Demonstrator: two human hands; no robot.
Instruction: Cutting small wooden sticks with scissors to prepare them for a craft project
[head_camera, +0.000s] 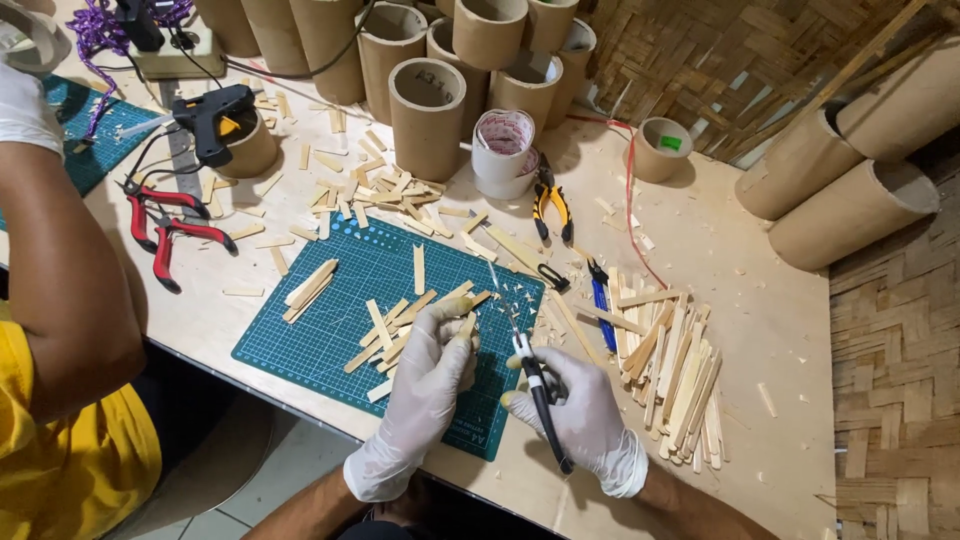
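Knife (540, 395) sits clamped in my right hand (578, 415), tip at twelve o'clock meeting the stick (468, 322) my left hand (428, 375) pinches over the mat (300, 340). I judge short, shallow strokes away from the fingers safest.

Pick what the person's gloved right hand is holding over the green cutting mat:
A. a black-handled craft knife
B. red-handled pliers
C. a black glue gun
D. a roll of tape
A: the right hand grips a slim black-handled craft knife, blade toward the wooden stick pinched in the left hand.
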